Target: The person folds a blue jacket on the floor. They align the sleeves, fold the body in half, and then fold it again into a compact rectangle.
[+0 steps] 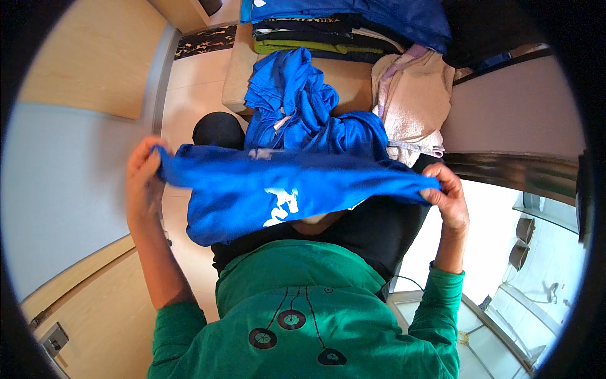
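Observation:
A blue cloth garment point(232, 189) with a white print is stretched between my two hands above my lap. My left hand point(146, 175) pinches its left end between thumb and fingers. At the opposite end, my right hand point(445, 194) grips a bunched corner. Just beyond lies a heap of crumpled blue fabric point(307, 109), spilling from the edge of a beige padded seat point(348, 78) towards my knees. Whether this heap is joined to the held piece is hidden.
A stack of folded clothes point(326, 38) stands on the far part of the seat. Beside the heap, a pale towel point(416, 104) hangs over the front edge. A wooden door point(90, 308) with a metal lock is at my left, and a bright tiled room opens on the right.

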`<action>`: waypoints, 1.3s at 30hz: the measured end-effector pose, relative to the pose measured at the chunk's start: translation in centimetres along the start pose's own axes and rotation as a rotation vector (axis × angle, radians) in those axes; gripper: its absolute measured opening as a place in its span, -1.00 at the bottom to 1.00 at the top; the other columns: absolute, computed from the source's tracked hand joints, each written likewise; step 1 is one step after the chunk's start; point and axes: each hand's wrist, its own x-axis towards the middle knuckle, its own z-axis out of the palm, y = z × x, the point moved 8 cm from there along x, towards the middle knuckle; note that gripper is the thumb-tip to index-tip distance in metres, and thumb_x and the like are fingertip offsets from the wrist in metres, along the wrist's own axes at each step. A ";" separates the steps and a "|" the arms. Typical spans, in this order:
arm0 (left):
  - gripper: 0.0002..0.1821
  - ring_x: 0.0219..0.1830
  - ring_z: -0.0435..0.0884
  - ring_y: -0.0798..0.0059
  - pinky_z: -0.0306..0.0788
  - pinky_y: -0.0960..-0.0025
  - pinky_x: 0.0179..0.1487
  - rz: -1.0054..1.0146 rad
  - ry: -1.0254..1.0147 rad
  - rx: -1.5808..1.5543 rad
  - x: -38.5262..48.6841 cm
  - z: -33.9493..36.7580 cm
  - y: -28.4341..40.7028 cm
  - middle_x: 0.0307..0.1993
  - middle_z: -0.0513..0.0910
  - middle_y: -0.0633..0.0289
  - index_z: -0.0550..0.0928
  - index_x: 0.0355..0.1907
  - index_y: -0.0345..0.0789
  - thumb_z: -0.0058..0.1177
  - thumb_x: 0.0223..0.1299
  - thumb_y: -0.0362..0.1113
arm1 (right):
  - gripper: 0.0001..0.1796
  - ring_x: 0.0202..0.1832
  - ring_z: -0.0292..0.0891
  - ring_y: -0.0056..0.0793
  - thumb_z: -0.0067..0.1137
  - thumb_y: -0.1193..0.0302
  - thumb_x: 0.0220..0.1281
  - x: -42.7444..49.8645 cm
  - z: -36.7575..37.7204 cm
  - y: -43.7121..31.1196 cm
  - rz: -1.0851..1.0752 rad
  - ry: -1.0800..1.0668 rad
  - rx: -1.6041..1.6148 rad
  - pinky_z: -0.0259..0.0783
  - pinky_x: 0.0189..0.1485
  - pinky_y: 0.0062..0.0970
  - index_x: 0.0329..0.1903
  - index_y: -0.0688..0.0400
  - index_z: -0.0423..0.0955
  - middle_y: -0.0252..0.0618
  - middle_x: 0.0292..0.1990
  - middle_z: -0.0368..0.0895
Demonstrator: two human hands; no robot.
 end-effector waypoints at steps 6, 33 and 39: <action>-0.70 -0.43 0.62 0.58 0.48 0.52 -0.26 -0.333 -0.326 0.148 -8.5 -0.4 -3.2 -0.43 0.66 0.29 0.68 -0.10 -0.38 0.37 0.23 -0.23 | -0.78 -0.33 0.58 -0.57 0.33 0.32 0.41 -0.5 4.4 2.5 0.203 -0.193 -0.459 0.50 -0.21 -0.49 -0.11 0.22 0.62 -0.31 -0.30 0.66; -0.75 -0.28 0.60 0.22 0.49 0.32 -0.12 0.452 0.074 0.909 -4.8 7.5 3.9 -0.33 0.56 0.11 0.60 -0.23 -0.33 0.18 -0.02 -0.59 | -0.69 -0.32 0.66 -0.03 0.39 0.48 0.00 4.0 17.1 0.5 -0.515 0.025 -0.908 0.56 -0.26 -0.15 -0.15 0.10 0.53 -0.13 -0.27 0.66; -0.82 -0.39 0.55 0.42 0.43 0.38 -0.28 0.139 -0.228 0.833 -7.5 7.4 1.5 -0.41 0.56 0.22 0.60 -0.31 -0.31 0.29 0.02 -0.52 | -0.66 -0.18 0.66 -0.01 0.38 0.53 0.02 0.5 15.3 -1.2 -0.387 -0.069 -0.751 0.58 -0.10 -0.15 -0.08 0.18 0.57 -0.09 -0.21 0.67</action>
